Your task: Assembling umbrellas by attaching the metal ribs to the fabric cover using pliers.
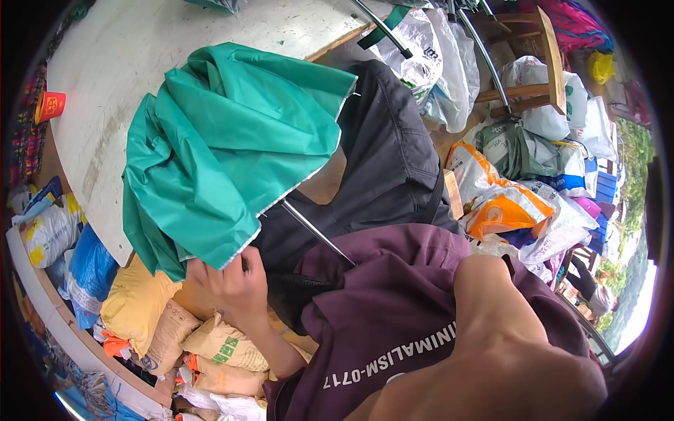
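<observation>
A green umbrella canopy point(232, 133) with a pale edge lies in loose folds in front of me, partly over the white table and partly over my dark trousers. From under its edge a thin metal shaft point(316, 231) runs down toward my lap, where its end meets my maroon shirt. My left hand point(235, 281) is closed on the canopy's near edge, its fingers curled into the cloth. On the right my bare arm bends across the lower part of the view; the right hand itself is hidden.
The white table point(84, 154) carries a red paper cup point(51, 106) at its left edge. Stuffed sacks point(137, 302) crowd the lower left. Plastic bags point(505, 196) pile up at right, near a wooden stool point(551, 63). Metal rods point(382, 29) jut in at the top.
</observation>
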Available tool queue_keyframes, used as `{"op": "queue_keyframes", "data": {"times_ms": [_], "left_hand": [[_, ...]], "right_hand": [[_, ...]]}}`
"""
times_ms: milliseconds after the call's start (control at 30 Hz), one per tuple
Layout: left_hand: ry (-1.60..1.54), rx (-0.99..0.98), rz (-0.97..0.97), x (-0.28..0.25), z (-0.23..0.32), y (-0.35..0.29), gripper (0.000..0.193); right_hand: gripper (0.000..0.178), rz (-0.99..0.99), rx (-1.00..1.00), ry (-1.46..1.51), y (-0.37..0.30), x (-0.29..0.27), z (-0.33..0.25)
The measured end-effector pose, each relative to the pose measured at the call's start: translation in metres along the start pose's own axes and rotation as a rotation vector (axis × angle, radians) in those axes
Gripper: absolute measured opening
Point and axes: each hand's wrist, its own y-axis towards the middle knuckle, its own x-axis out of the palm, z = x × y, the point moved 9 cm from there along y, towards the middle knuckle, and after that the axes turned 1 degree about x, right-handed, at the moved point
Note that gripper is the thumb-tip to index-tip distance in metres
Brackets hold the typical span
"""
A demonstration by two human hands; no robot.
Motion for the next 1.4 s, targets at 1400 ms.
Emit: {"op": "queue_keyframes", "data": {"times_ms": [1400], "left_hand": [[-0.034, -0.106, 0.263, -0.09, -0.057, 0.029, 0.019]], "right_hand": [[0.015, 0.676, 0.858, -0.563, -0.122, -0.074, 0.089]]}}
